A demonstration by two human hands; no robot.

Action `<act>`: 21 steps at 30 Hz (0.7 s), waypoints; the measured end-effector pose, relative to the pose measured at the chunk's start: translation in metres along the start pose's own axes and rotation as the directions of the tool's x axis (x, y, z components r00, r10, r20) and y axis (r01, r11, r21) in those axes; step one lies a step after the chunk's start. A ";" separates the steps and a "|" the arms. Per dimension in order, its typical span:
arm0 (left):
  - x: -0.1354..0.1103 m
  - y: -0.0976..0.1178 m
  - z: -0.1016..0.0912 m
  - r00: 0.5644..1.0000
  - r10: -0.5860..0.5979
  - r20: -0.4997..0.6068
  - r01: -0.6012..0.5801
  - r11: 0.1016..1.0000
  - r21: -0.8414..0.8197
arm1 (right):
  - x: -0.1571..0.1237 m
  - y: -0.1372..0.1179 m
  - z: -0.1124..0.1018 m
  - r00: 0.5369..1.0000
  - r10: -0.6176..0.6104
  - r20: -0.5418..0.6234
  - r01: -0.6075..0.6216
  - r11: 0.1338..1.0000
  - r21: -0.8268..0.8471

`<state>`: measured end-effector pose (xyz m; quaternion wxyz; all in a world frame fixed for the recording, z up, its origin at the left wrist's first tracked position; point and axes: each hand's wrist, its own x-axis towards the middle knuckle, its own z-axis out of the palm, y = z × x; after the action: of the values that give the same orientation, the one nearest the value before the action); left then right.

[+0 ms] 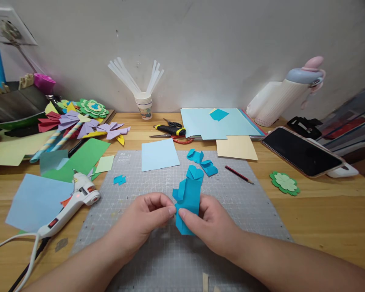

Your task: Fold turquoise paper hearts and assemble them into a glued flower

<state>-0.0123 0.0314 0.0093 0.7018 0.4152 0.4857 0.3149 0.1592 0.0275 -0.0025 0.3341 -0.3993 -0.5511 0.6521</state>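
A folded piece of blue paper [191,198] is held upright above the grey cutting mat [134,251]. My right hand [213,223] grips it from the right, thumb across its front and fingers behind. My left hand [153,211] pinches at its left edge, thumb and forefinger together. Just beyond it on the mat lie several folded blue paper pieces [209,167]. A small stack of blue scraps [119,180] rests to the left, and a light blue sheet [160,155] lies at the mat's far side.
At left are a white glue gun [74,202] with its cable, green paper [88,156] and paper flowers [82,121]. Cutters and scissors [170,130], a paper cup of white strips [144,106] and stacked sheets [213,125] stand behind. At right are a pencil [239,174] and phone [302,151].
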 end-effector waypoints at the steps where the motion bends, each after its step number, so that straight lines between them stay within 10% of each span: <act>1: 0.000 0.000 0.000 1.000 0.010 -0.003 -0.010 1.000 0.014 | 0.000 0.000 0.000 1.000 -0.001 0.007 0.001 1.000 -0.012; 21: -0.004 -0.003 0.005 0.984 0.157 0.085 -0.170 0.968 0.186 | 0.005 0.003 -0.001 0.984 0.025 0.178 -0.064 0.974 0.216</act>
<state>-0.0082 0.0254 0.0092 0.6466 0.5304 0.4532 0.3087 0.1584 0.0316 -0.0061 0.3123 -0.3134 -0.4933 0.7489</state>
